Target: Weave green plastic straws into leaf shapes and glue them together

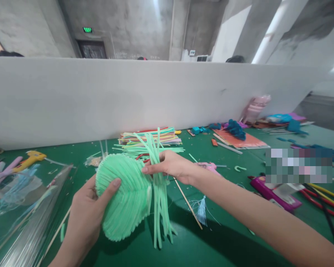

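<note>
My left hand (91, 207) grips a rounded, leaf-like piece (125, 200) made of mint-green pipe cleaners laid side by side, its thumb lying on the front face. A raised seam crosses the piece's middle. Just to its right, my right hand (167, 167) is closed around a loose bundle of mint-green pipe cleaners (160, 207), which hangs upright with its ends spread above and below the fingers. The bundle hangs close to the piece's right edge; whether the two touch I cannot tell. Both are held above the green table (189, 248).
Coloured pipe cleaners (150, 137) lie piled by the white partition (144, 96). A yellow glue gun (30, 161) is at left, a pink glue gun (208, 167) behind my right forearm. A wooden stick (187, 202), a blue tassel (202, 213) and a magenta tool (275, 194) lie at right.
</note>
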A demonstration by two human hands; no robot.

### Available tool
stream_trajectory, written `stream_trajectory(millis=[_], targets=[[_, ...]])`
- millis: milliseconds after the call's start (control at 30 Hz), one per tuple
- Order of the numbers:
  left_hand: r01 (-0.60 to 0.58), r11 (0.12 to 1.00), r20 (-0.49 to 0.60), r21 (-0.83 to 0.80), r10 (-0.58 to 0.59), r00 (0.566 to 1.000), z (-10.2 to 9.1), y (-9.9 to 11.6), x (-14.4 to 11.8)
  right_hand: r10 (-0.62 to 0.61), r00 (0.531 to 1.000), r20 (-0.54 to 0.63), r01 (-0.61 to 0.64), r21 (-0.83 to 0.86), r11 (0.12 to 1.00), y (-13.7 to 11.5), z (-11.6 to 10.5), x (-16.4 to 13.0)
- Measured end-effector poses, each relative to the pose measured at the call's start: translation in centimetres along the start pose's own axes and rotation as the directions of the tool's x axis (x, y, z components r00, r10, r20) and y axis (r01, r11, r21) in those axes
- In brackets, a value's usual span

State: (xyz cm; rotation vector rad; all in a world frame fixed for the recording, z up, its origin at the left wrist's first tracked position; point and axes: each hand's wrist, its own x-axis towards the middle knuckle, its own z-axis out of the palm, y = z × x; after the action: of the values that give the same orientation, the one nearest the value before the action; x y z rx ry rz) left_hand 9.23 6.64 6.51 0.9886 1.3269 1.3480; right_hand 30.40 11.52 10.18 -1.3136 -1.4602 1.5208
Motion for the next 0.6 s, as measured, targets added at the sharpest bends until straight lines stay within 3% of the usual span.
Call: stream_trajectory(millis=[333, 600], targets=[[0.009, 0.999, 0.016, -0.048, -0.008, 1.0, -0.08, -0.13, 0.1, 0.008, 0.997, 0.076, -0.001, -0.097, 0.995, 0.26, -0.64, -0.05], [0.014, 0.995, 0.009, -0.098, -0.013, 1.0, 0.07, -0.25, 0.26, -0.004, 0.998, 0.063, 0.011, -0.097, 0.995, 0.2, -0.3, -0.08]])
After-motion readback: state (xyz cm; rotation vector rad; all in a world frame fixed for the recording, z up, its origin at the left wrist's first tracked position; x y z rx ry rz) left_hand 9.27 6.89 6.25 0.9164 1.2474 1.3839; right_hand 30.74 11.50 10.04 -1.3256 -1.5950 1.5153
